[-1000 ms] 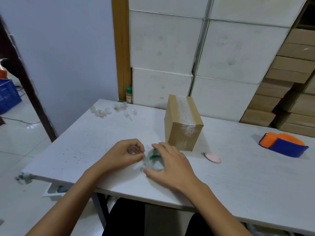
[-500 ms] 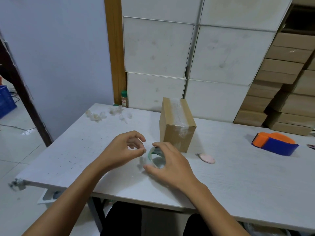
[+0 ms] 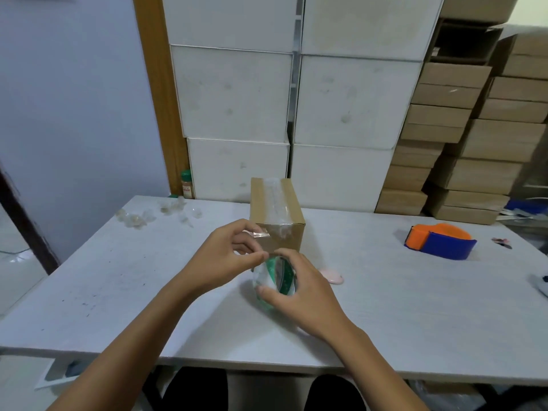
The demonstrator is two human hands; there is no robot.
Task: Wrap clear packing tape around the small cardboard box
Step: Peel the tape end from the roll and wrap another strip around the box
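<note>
Far left, on the matte white table (image 3: pixel 89 280), which has a fine woodgrain texture and dark specks: a scatter of crumpled clear tape scraps (image 3: pixel 154 213), glossy and irregular. Behind them, at the wall, stands a small cylindrical bottle (image 3: pixel 186 185) with a green cap and a brownish label; its red print is too small to read.

Left hand (image 3: pixel 221 262): thumb and forefinger pinched narrow on a clear, shiny tape end (image 3: pixel 257 232), held in front of the box's near face.

Small cardboard box (image 3: pixel 277 216): plain brown, rectangular, standing on the table at centre, just behind both hands. A strip of wrinkled clear tape runs along its top and over the near edge. No printing visible.

Right hand (image 3: pixel 305 295): fingers curled around the tape roll (image 3: pixel 274 280), gripping it by the rim, raised off the table. The roll is a clear ring; its core is green with white marks, illegible.

Just right of the roll, a small flat pink oval object (image 3: pixel 333 279) lies on the table. Further right, well apart, rests an orange-and-blue plastic tape dispenser (image 3: pixel 439 244), rounded in shape. Behind: stacked white cartons (image 3: pixel 237 96) and brown cartons (image 3: pixel 444 114), unmarked.
</note>
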